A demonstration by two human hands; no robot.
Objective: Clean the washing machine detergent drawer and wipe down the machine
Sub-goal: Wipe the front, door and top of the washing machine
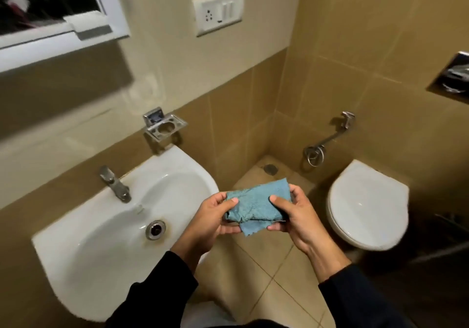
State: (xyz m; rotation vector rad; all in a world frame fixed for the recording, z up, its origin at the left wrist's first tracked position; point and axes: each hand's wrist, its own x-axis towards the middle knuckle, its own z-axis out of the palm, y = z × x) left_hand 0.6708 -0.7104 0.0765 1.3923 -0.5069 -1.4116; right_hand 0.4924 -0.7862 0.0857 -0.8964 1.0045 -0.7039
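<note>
While held up over the tiled floor (269,272) between the white sink (83,272) on the left and the white toilet (365,200) on the right, reads as a light, limp thing: blue cloth (256,204), folded into roughly 2 layers, nap like microfibre, lower corner drooping free below the palms. Likely soft and compliant, no stiffness to lean on, so sags wherever unsupported; probably grippy rather than slippery when dry, heavier and drippy once wetted, though wetness cannot be told here. Nothing fragile about it. Best taken by pinching through the folded layers near opposite edges, or bunched into the palm for wiping, keeping the loose corner tucked in. No washing machine or detergent drawer in view, so seems a preparation step, with the wiping itself judged not yet begun. Next in size, the left hand (215,222): thumb laid on top of the cloth's left end, fingers curled underneath, pinching the fabric between them. Matching it, the right hand (291,213): thumb pressed onto the cloth's right portion, fingers wrapped round the far edge and beneath, narrow and closed onto the fabric. Both in dark sleeves. Smaller still, off to the left and untouched: tap (114,185) and drain (155,229) in the basin.
</note>
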